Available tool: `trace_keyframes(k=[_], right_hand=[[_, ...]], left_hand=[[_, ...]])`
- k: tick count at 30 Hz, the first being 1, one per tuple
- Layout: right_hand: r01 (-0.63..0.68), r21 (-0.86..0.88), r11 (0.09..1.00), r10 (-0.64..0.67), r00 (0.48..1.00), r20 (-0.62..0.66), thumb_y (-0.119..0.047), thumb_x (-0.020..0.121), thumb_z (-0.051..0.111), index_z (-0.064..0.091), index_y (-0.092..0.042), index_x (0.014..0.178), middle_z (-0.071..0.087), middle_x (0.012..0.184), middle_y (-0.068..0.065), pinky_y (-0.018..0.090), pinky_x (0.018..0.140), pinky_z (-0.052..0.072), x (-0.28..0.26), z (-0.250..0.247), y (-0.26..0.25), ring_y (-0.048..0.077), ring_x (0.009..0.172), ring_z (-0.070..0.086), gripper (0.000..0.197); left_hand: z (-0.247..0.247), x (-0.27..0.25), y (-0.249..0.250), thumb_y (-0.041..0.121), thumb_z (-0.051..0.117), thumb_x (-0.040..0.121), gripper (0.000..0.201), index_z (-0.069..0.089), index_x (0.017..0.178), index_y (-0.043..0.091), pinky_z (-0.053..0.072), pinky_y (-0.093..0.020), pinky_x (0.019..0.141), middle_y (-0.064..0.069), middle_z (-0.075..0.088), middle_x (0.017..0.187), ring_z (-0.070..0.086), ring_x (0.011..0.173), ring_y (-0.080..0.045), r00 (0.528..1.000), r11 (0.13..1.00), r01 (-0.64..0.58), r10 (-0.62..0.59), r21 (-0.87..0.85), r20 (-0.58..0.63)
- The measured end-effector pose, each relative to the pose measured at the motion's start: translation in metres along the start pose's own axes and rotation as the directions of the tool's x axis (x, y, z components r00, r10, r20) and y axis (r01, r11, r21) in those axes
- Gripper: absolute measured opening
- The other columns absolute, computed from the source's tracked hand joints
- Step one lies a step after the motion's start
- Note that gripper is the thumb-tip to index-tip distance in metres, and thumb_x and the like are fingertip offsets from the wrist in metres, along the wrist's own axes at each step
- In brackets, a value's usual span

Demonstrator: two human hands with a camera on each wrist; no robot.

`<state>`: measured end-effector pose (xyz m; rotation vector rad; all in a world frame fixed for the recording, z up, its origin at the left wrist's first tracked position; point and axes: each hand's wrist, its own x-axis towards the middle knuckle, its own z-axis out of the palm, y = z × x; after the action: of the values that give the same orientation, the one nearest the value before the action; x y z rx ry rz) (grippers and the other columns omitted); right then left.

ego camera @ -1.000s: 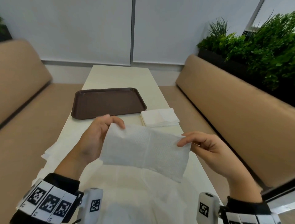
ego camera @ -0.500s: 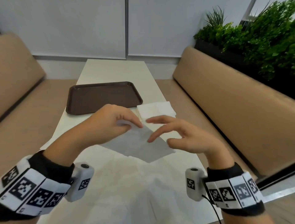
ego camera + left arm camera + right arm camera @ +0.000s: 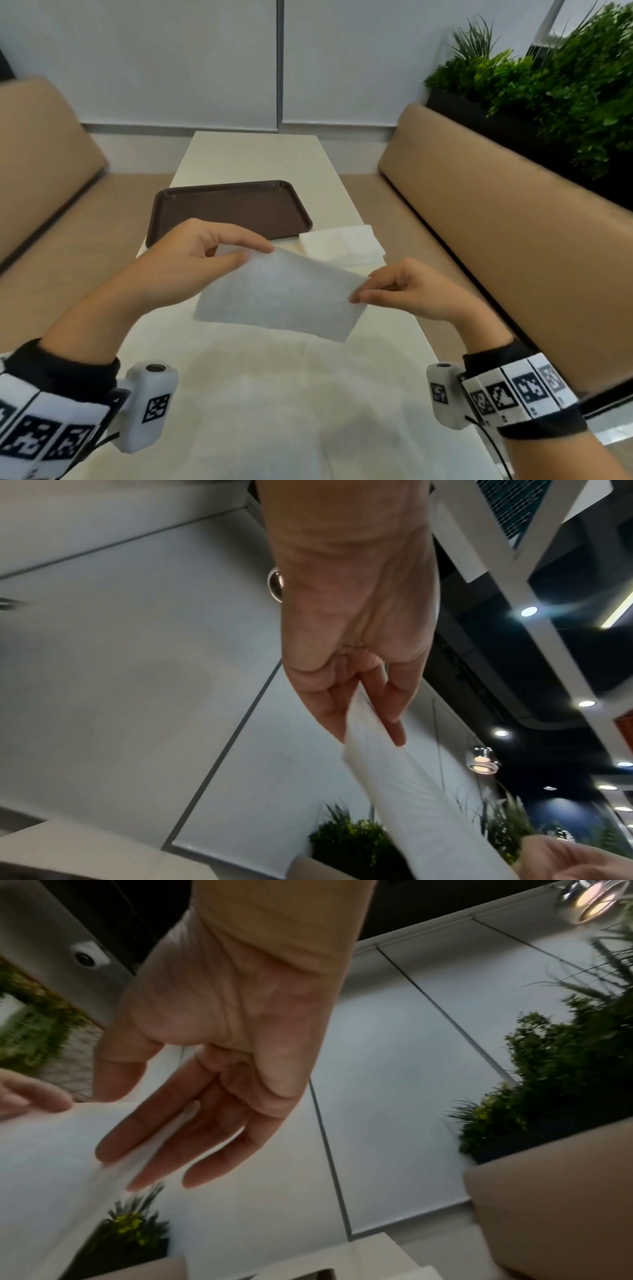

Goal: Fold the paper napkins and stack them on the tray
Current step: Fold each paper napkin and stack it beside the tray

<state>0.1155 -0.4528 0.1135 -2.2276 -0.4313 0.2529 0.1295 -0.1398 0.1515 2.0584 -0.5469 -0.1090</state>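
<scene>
A white paper napkin [image 3: 281, 294] folded to a rectangle hangs in the air above the table, held at both upper corners. My left hand [image 3: 205, 253] pinches its far left corner between thumb and fingers; the left wrist view shows the napkin [image 3: 394, 785] clamped in that hand [image 3: 356, 685]. My right hand [image 3: 400, 291] pinches the right corner; in the right wrist view the hand [image 3: 192, 1096] has its fingers under the napkin [image 3: 51, 1150]. The brown tray [image 3: 233, 210] lies beyond the hands. A stack of folded napkins [image 3: 340, 245] sits on the table right of the tray.
Unfolded white napkins [image 3: 274, 394] lie spread on the narrow cream table [image 3: 253, 154] below the hands. Tan bench seats [image 3: 496, 222] flank both sides. Green plants [image 3: 548, 85] stand behind the right bench.
The hands, which met at the middle half a second ago, have drawn apart. The napkin is now a smaller rectangle stretched between them.
</scene>
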Motion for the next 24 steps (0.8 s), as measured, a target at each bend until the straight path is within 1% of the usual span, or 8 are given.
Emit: trace_keyframes(k=[3, 7, 10, 12, 14, 17, 19, 24], right_hand=[[-0.046, 0.190, 0.981, 0.062, 0.995, -0.083, -0.007, 0.079, 0.074, 0.076, -0.008, 0.091, 0.076, 0.089, 0.003, 0.020, 0.085, 0.052, 0.006, -0.011, 0.014, 0.014, 0.084, 0.069, 0.012], [-0.149, 0.369, 0.917, 0.206, 0.971, -0.119, 0.003, 0.079, 0.071, 0.066, -0.008, 0.091, 0.070, 0.066, -0.004, 0.019, 0.069, 0.053, 0.029, -0.021, 0.035, 0.009, 0.062, 0.066, 0.017], [-0.233, 0.364, 0.902, 0.305, 0.940, -0.154, 0.005, 0.083, 0.066, 0.064, -0.014, 0.094, 0.068, 0.084, 0.002, 0.020, 0.061, 0.053, 0.059, -0.030, 0.057, 0.011, 0.064, 0.067, 0.022], [-0.268, 0.307, 0.913, 0.342, 0.913, -0.223, 0.004, 0.086, 0.062, 0.065, -0.017, 0.095, 0.063, 0.103, 0.011, 0.024, 0.070, 0.054, 0.082, -0.037, 0.074, 0.016, 0.075, 0.065, 0.024], [-0.305, 0.299, 0.904, 0.389, 0.876, -0.284, 0.007, 0.086, 0.056, 0.064, -0.012, 0.103, 0.058, 0.114, 0.015, 0.025, 0.075, 0.052, 0.107, -0.046, 0.088, 0.023, 0.088, 0.060, 0.027], [-0.366, 0.277, 0.888, 0.446, 0.832, -0.330, 0.009, 0.085, 0.050, 0.059, -0.004, 0.120, 0.056, 0.117, 0.013, 0.020, 0.068, 0.050, 0.144, -0.059, 0.105, 0.023, 0.088, 0.057, 0.039], [-0.435, 0.195, 0.879, 0.477, 0.809, -0.343, 0.006, 0.085, 0.049, 0.057, -0.007, 0.125, 0.056, 0.123, 0.014, 0.027, 0.079, 0.049, 0.167, -0.066, 0.120, 0.026, 0.099, 0.058, 0.043], [-0.580, 0.009, 0.814, 0.551, 0.768, -0.327, 0.006, 0.088, 0.045, 0.051, -0.011, 0.132, 0.052, 0.131, 0.013, 0.032, 0.089, 0.047, 0.202, -0.071, 0.157, 0.033, 0.115, 0.054, 0.048]], left_hand=[[0.003, 0.013, -0.016, 0.009, 0.057, 0.092, 0.034, 0.073, 0.100, 0.038, 0.047, -0.030, 0.098, 0.005, 0.071, 0.102, 0.065, 0.096, -0.013, 0.993, 0.990, 0.111, -0.106, -0.089, 0.056], [0.032, 0.048, -0.039, -0.006, 0.060, 0.085, 0.035, 0.073, 0.104, 0.020, 0.056, -0.018, 0.075, -0.005, 0.074, 0.101, 0.071, 0.086, -0.011, 0.963, 0.888, 0.269, -0.255, -0.373, 0.086], [0.060, 0.086, -0.060, -0.010, 0.058, 0.086, 0.030, 0.067, 0.106, 0.011, 0.050, -0.010, 0.060, -0.004, 0.070, 0.095, 0.068, 0.069, 0.000, 0.937, 0.831, 0.326, -0.346, -0.450, 0.041], [0.075, 0.116, -0.074, -0.010, 0.055, 0.088, 0.024, 0.067, 0.100, 0.007, 0.049, -0.009, 0.056, -0.008, 0.067, 0.096, 0.066, 0.063, 0.001, 0.915, 0.803, 0.348, -0.403, -0.484, -0.012], [0.088, 0.148, -0.087, -0.007, 0.055, 0.089, 0.024, 0.066, 0.107, 0.005, 0.053, -0.014, 0.060, -0.015, 0.066, 0.108, 0.066, 0.073, -0.008, 0.892, 0.765, 0.371, -0.452, -0.526, -0.029], [0.102, 0.192, -0.102, -0.005, 0.060, 0.086, 0.038, 0.059, 0.122, 0.007, 0.050, -0.016, 0.055, -0.012, 0.065, 0.110, 0.062, 0.082, -0.015, 0.878, 0.751, 0.410, -0.478, -0.518, 0.002], [0.111, 0.219, -0.111, -0.005, 0.062, 0.085, 0.045, 0.056, 0.128, 0.007, 0.050, -0.018, 0.063, -0.013, 0.060, 0.121, 0.060, 0.094, -0.020, 0.881, 0.781, 0.423, -0.472, -0.459, 0.010], [0.130, 0.263, -0.141, -0.002, 0.069, 0.081, 0.052, 0.054, 0.130, 0.003, 0.040, -0.032, 0.104, -0.013, 0.034, 0.150, 0.036, 0.137, -0.027, 0.882, 0.868, 0.453, -0.469, -0.202, -0.037]])
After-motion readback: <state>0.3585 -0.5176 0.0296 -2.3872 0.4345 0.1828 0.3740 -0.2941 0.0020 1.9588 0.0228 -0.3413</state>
